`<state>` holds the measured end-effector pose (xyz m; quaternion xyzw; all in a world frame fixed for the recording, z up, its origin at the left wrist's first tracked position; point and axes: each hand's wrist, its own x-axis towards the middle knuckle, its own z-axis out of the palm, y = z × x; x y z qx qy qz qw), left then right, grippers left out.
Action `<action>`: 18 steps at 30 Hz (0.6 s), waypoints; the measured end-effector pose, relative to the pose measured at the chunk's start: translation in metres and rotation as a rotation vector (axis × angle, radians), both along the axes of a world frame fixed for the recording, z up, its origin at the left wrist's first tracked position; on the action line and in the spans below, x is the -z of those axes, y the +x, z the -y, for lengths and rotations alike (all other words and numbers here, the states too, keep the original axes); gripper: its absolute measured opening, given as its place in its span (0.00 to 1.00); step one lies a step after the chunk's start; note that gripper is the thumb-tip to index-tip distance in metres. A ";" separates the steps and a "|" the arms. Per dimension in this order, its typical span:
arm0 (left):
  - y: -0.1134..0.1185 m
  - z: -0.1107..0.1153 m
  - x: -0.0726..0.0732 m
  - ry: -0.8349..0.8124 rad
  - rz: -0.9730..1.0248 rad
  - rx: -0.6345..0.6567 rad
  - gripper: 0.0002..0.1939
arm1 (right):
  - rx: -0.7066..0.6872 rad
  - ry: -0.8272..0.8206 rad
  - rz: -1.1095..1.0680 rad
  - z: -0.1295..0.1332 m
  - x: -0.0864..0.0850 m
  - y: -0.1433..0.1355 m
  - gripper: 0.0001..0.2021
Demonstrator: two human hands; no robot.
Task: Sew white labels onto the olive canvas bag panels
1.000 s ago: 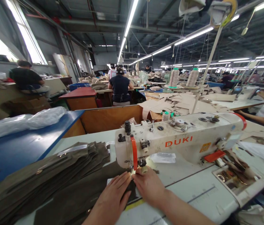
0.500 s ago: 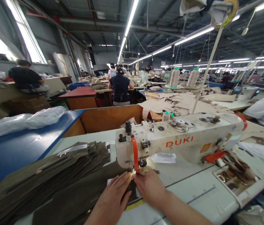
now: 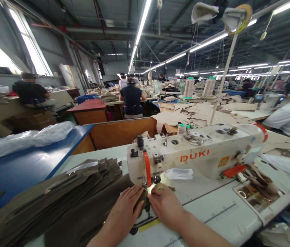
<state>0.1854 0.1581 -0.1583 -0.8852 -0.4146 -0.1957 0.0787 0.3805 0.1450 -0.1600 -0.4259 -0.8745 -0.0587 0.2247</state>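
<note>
A white sewing machine [image 3: 198, 154] with red lettering stands over the pale table. Just left of its needle area, my left hand [image 3: 125, 209] lies flat on a dark olive cloth piece [image 3: 91, 206], fingers extended. On the needle's right side, my right hand [image 3: 167, 206] has its fingers pressed together at the cloth's edge, close under the presser foot. The lamp lights the spot between both hands. Further left lies a stack of dark olive pieces [image 3: 57, 192] with metal rings and a pale strip on top.
A blue table [image 3: 32, 168] with clear plastic wrap is at the left. Beige pieces [image 3: 186, 113] and thread cones [image 3: 189, 87] lie beyond the machine. At right, a tray [image 3: 263, 212] holds metal rings. Several people sit further off.
The olive cloth under my left hand has shifted toward the right and up, showing more table near my right hand's fingertips. Both hands stay beside the needle. The view has shifted slightly.
</note>
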 end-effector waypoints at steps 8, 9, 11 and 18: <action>-0.014 0.024 0.008 0.106 -0.047 0.016 0.20 | -0.026 0.062 -0.096 0.005 0.003 0.004 0.06; -0.016 0.033 0.009 0.135 -0.066 0.032 0.20 | -0.035 0.070 -0.126 0.006 0.003 0.004 0.06; -0.021 0.053 0.007 0.191 -0.115 0.067 0.23 | -0.061 0.065 -0.178 0.009 0.004 0.006 0.05; -0.048 0.097 -0.012 0.402 -0.111 -0.210 0.38 | -0.109 -0.003 -0.237 0.012 0.002 0.008 0.06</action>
